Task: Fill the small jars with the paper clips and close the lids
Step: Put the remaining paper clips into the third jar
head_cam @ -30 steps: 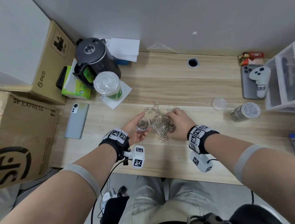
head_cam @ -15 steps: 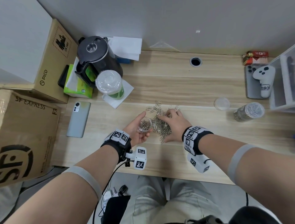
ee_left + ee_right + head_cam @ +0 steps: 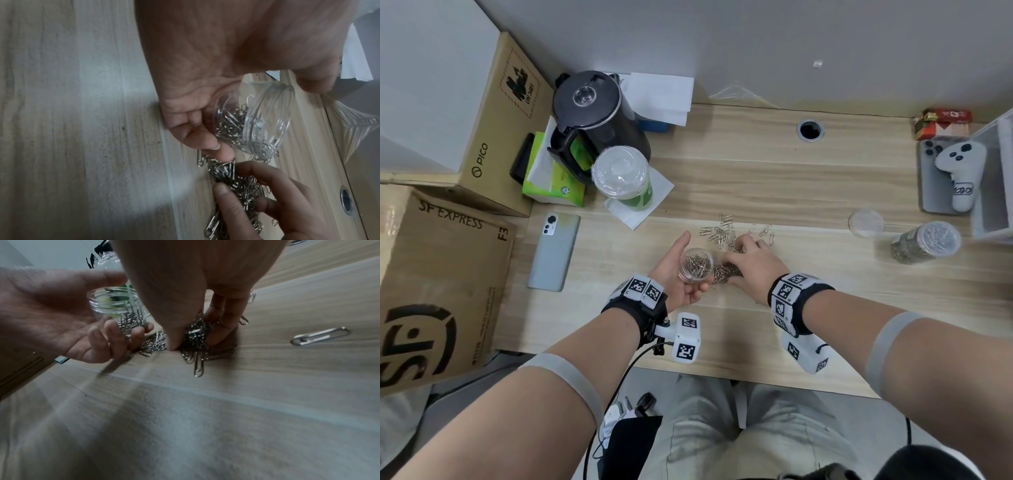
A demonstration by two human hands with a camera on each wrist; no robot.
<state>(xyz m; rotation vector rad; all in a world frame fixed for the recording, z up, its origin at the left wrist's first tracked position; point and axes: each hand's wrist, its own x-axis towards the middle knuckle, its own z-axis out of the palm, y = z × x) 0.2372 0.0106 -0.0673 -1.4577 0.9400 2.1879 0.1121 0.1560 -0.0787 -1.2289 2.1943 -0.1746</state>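
Observation:
My left hand (image 3: 677,274) holds a small clear jar (image 3: 695,264) partly filled with paper clips, fingers curled under it (image 3: 115,311). Its mouth is open and has no lid (image 3: 257,123). Beside it my right hand (image 3: 751,262) pinches a bunch from the pile of silver paper clips (image 3: 722,236) on the wooden desk (image 3: 774,192), thumb and fingers closed round the bunch (image 3: 195,335). A second jar (image 3: 924,241), full and lidded, lies at the right. A loose clear lid (image 3: 865,223) sits just left of it.
A black kettle (image 3: 594,116), a lidded plastic cup (image 3: 625,180) and a green tissue box (image 3: 553,178) stand at the back left. A grey phone (image 3: 554,251) lies left of my hands. Cardboard boxes (image 3: 431,274) flank the left edge; a white controller (image 3: 959,171) sits far right.
My right hand has drawn slightly toward the jar while gathering clips from the pile. The left hand still holds the jar in about the same place.

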